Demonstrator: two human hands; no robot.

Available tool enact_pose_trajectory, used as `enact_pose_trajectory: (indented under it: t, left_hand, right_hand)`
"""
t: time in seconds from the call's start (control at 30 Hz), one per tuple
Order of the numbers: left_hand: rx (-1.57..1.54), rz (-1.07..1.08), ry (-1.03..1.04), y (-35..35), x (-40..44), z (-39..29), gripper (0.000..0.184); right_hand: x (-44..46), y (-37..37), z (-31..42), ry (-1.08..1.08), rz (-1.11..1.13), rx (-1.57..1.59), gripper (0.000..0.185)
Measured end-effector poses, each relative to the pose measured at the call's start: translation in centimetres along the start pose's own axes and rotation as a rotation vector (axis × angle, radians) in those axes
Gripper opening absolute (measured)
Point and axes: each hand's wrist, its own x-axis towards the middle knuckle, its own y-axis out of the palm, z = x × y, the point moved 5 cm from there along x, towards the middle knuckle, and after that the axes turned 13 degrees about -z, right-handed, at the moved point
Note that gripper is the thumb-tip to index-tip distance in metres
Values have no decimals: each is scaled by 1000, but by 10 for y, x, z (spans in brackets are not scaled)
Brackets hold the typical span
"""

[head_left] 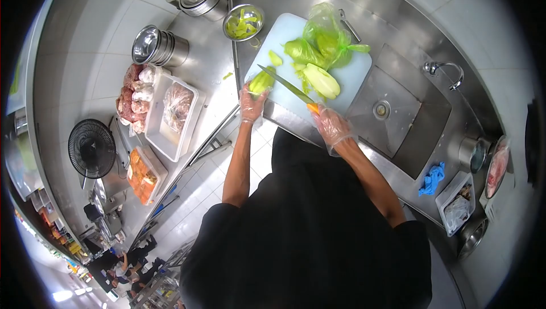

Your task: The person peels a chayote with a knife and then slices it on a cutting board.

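A clear plastic glove covers my left hand (252,103), whose fingers are wrapped round a green vegetable (262,81) at the left edge of the white cutting board (284,29). My right hand (333,126), gloved too, grips the orange handle of a knife (291,89). The blade points up and left, its tip close to the held vegetable. On the board lie a pale peeled vegetable (322,81), a small green piece (275,58) and green peelings. Behind them is a green plastic bag (321,44) with vegetables inside.
A steel bowl of green strips (243,23) stands behind the board. The sink (392,110) is at the right, with a blue cloth (432,179) beyond. At the left are a white tub (173,112), stacked steel pots (159,45) and a fan (91,148). People (128,272) appear far off at lower left.
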Motion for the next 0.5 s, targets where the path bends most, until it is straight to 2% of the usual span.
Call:
enact_pose_trajectory:
  t: [0.17,0.3,0.4,0.5]
  left_hand:
    - [103,-29,27,-6,-1,-15,77]
    - [48,-12,5,-4,-1,-10,77]
    - [54,19,-46,-4,-2,-11,77]
    - [41,56,-89,0,1,3,78]
  right_hand:
    - [15,5,5,30,83,-85,43]
    - [42,17,14,63,146,-45,44]
    - [73,46,13,43,146,-29,45]
    - [93,89,-7,-64,16,136,36]
